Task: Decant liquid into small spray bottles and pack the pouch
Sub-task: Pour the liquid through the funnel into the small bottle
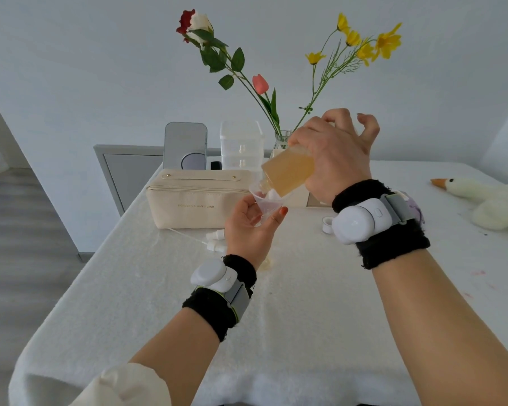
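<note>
Cloth, white and fleecy, covers the bench (305, 317). A pale wall (100, 54) stands behind it, and grey floor (27, 215) shows at nine o'clock. At twelve o'clock a glass vase (282, 139) of flowers stands by a clear container (241, 145). A plush goose (487, 197) lies at three o'clock.

My right hand (338, 153) grips a clear bottle (288, 172) of cloudy amber liquid, fingers curled round its base. The bottle is tilted with its mouth down toward eight o'clock, into a clear funnel (264, 202). My left hand (250, 227) pinches that funnel from below, fingers curled; whatever sits under it is hidden.

The cream zipped pouch (194, 200) sits at ten o'clock of that hand, with spray heads (216, 240) lying just beside it.
</note>
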